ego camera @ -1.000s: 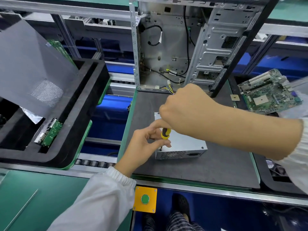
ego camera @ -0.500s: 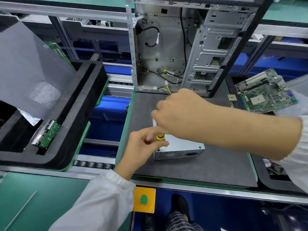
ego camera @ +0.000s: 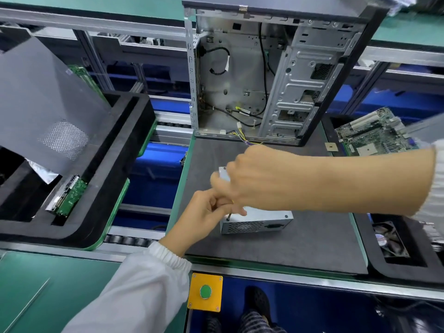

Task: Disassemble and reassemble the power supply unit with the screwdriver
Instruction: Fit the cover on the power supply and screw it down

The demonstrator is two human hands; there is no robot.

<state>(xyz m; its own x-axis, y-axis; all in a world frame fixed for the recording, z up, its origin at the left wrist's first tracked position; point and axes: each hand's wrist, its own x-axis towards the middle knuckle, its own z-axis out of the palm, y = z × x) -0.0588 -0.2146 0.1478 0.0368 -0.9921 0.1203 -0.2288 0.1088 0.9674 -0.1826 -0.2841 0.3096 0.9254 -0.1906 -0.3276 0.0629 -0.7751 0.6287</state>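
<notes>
Open grey metal computer case [ego camera: 276, 80] stood upright at top centre, loose cables hanging inside, its base along the far edge of the dark grey felt-like mat [ego camera: 300, 236]. Black foam tray [ego camera: 115, 188] at left held a green circuit board [ego camera: 69, 200]; a grey sheet with a perforated patch [ego camera: 43, 104] leaned over it. Green motherboard [ego camera: 374, 133] lay at right.

Small silver metal power supply unit [ego camera: 259, 219], boxy with a perforated front face, sat mid-mat. Right hand [ego camera: 254, 179] crossed over and hid most of its top, grip curled round the screwdriver [ego camera: 229, 216]; only the thin shaft showed, tip on the unit's near left corner. Left hand [ego camera: 206, 212] pinched the shaft. Bare mat lay open toward the near and right edges.
</notes>
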